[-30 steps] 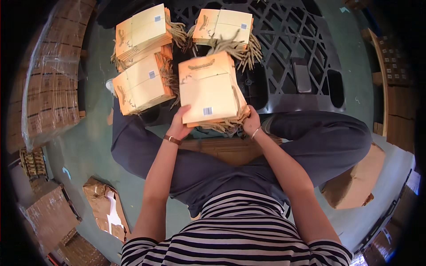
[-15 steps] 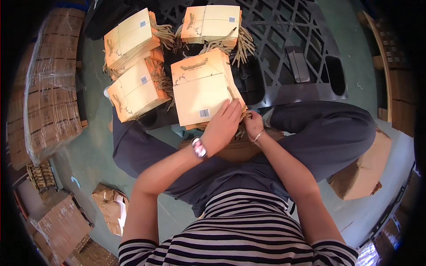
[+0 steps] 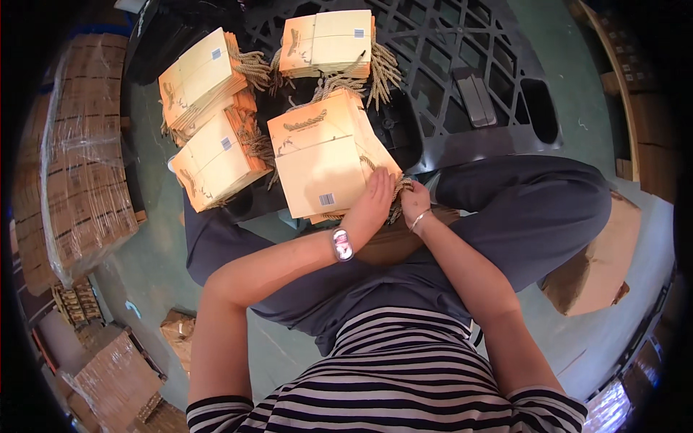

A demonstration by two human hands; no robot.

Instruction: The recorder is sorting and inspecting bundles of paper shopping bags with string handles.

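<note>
A stack of flat cream-and-orange printed packs point(image 3: 314, 162) lies in front of me, with a barcode near its lower edge and a thin band across it. Tan twisted rope point(image 3: 396, 205) hangs out along its right side. My left hand point(image 3: 371, 203) rests on the stack's lower right part, fingers stretched out and close together. At the right side of the stack, my right hand point(image 3: 414, 203) has its fingers closed on the rope strands. What lies under my left palm is hidden.
More banded stacks stand at left point(image 3: 222, 148), upper left point(image 3: 198, 76) and back point(image 3: 328, 43), their rope ends trailing right. A black lattice plastic pallet point(image 3: 491, 148) is beneath. Wrapped cartons point(image 3: 86, 144) stand far left; a brown carton point(image 3: 595, 260) lies beyond my right knee.
My left hand has slid a little to the right over the stack. More of a lower pack now shows at its right edge. The right hand stays at the rope.
</note>
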